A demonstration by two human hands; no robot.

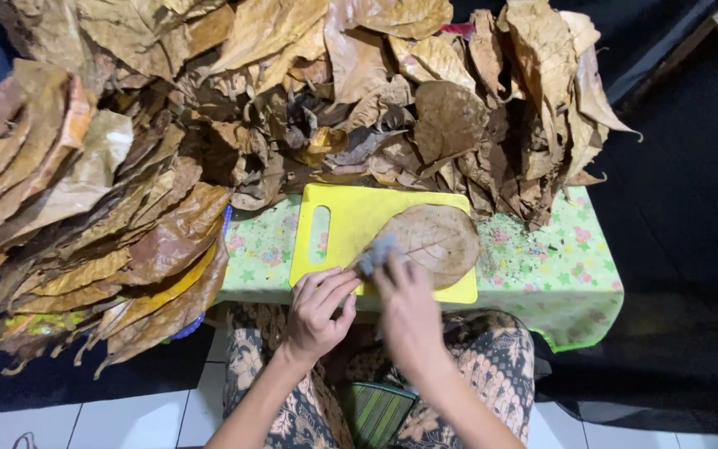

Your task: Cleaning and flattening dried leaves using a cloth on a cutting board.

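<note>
So the right hand point(409, 312) is blurred with motion, fingers curled around a small grey cloth point(376, 254) and pressing it onto the near-left edge of a big brown dried leaf point(434, 241). That leaf lies flat on a yellow cutting board point(351, 218), covering most of the board's right half, with the board's slotted handle hole off to the left of it. The left hand point(317, 312) sits just beside the right one at the near edge of the board, fingers loosely bent and resting on the board's rim, not gripping anything as far as I can see. The board sits on a low surface point(558, 274) covered in a light green floral cloth, and there are little dark crumbs scattered on the cloth to the right of the board. Behind the board is a huge messy heap of dried leaves point(359, 91), all curled and crinkled, and on the left there's a tidier stack of flat leaves point(101, 241) layered on top of each other, fanned out and hanging past the surface edge. The person's lap in batik-patterned trousers point(492, 366) shows under the hands, over a white tiled floor point(126, 420)
</note>
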